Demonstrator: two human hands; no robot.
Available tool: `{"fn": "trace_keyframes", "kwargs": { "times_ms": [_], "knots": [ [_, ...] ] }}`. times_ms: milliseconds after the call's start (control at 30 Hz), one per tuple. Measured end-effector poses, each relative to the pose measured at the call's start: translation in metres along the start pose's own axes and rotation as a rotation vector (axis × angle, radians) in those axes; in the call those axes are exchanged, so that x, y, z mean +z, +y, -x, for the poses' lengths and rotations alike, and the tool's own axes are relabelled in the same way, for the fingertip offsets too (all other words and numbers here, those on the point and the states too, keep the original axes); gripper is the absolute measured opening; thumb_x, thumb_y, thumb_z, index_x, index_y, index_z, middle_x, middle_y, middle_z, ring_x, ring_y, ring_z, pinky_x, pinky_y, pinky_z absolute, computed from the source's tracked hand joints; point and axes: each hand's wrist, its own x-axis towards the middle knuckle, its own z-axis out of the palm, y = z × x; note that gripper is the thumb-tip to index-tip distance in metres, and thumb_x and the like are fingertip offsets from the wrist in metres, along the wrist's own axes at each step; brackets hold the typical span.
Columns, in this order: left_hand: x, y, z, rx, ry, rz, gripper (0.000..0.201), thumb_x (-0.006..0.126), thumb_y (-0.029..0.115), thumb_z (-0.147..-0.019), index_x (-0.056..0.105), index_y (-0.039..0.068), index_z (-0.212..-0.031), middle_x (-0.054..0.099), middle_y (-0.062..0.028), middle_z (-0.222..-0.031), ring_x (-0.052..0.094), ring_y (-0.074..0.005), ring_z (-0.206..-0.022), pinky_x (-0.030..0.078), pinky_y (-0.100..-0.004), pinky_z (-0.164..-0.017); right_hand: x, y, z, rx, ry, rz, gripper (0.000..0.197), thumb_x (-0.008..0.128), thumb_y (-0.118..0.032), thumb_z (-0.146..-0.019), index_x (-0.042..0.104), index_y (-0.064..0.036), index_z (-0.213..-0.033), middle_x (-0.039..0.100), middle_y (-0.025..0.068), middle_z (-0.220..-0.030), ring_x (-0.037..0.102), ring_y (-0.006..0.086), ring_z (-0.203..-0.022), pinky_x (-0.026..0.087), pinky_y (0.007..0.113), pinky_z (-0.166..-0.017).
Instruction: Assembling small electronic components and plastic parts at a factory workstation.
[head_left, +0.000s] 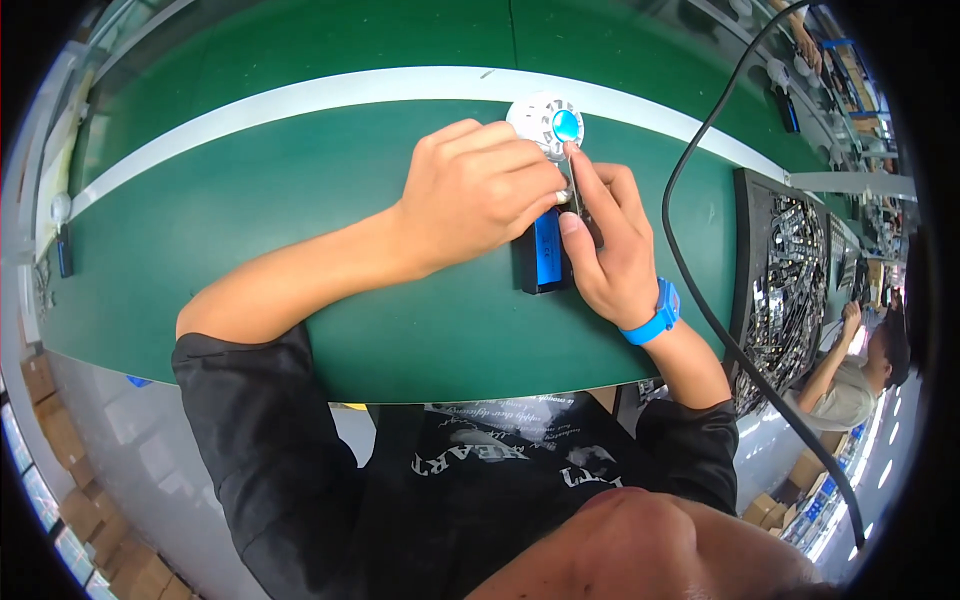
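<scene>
A small handheld fan lies over the green table, its round white slotted head with a shiny blue centre pointing away from me and its black handle with a blue panel toward me. My left hand is closed at the fan's neck, fingers curled and thumb near the top of the handle. From the right, my right hand grips the fan's side, index fingertip by the head and thumb at the handle. A thin pale line runs between that finger and thumb; I cannot make out what it is. Hands cover the neck.
A black cable loops down the right side. Beyond it stands a dark tray full of small metal parts. Similar fans lie at the far left and far right. Another person sits at the right; cardboard boxes stand lower left.
</scene>
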Motion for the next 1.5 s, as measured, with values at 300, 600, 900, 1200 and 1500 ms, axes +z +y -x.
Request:
{"fn": "trace_keyframes", "kwargs": {
  "times_ms": [300, 600, 900, 1200, 1500],
  "knots": [
    [0.001, 0.003, -0.002, 0.107, -0.030, -0.192, 0.016, 0.078, 0.024, -0.069, 0.068, 0.013, -0.076, 0.061, 0.0049, -0.071, 0.060, -0.0151, -0.078, 0.045, -0.0348, -0.074, -0.027, -0.009, -0.009, 0.145, -0.264, 0.102, 0.053, 0.056, -0.002, -0.093, 0.051, 0.0004, -0.145, 0.057, 0.0171, -0.113, 0.062, 0.0337, -0.090, 0.051, 0.037, -0.080],
    [0.006, -0.019, -0.040, 0.175, -0.332, 0.068, 0.034, 0.079, 0.028, -0.067, 0.067, 0.011, -0.093, 0.066, -0.0075, -0.112, 0.061, -0.0307, -0.102, 0.050, -0.0450, -0.092, -0.061, 0.003, 0.012, 0.054, -0.522, 0.111, 0.057, 0.061, -0.023, -0.095, 0.046, -0.0093, -0.149, 0.060, 0.0154, -0.106, 0.065, 0.0360, -0.093, 0.056, 0.046, -0.075],
    [-0.007, -0.210, -0.086, -0.523, -0.309, -0.344, 0.041, 0.055, 0.040, -0.096, 0.072, 0.003, -0.088, 0.072, -0.0178, -0.094, 0.070, -0.0408, -0.085, 0.053, -0.0478, -0.078, -0.200, 0.056, 0.067, 0.189, -0.402, 0.761, 0.058, 0.067, -0.010, -0.084, 0.054, -0.0092, -0.141, 0.061, 0.0141, -0.103, 0.065, 0.0348, -0.093, 0.057, 0.044, -0.078],
    [-0.047, -0.362, -0.105, -0.483, 0.096, 0.045, 0.032, 0.059, 0.033, -0.096, 0.069, 0.005, -0.109, 0.069, -0.0146, -0.101, 0.067, -0.0279, -0.090, 0.053, -0.0417, -0.079, -0.318, 0.136, 0.134, 0.510, -0.259, 0.994, 0.060, 0.059, 0.001, -0.082, 0.053, -0.0075, -0.140, 0.057, 0.0170, -0.131, 0.057, 0.0380, -0.121, 0.049, 0.046, -0.101],
    [0.017, -0.167, -0.033, -0.191, -0.171, -0.271, 0.022, 0.062, 0.019, -0.093, 0.068, 0.006, -0.109, 0.065, -0.0140, -0.116, 0.059, -0.0332, -0.116, 0.047, -0.0453, -0.098, -0.332, 0.187, 0.112, 0.351, -0.440, 1.109, 0.057, 0.056, 0.006, -0.079, 0.057, -0.0077, -0.135, 0.060, 0.0172, -0.128, 0.057, 0.0377, -0.121, 0.051, 0.045, -0.099]
  ]
}}
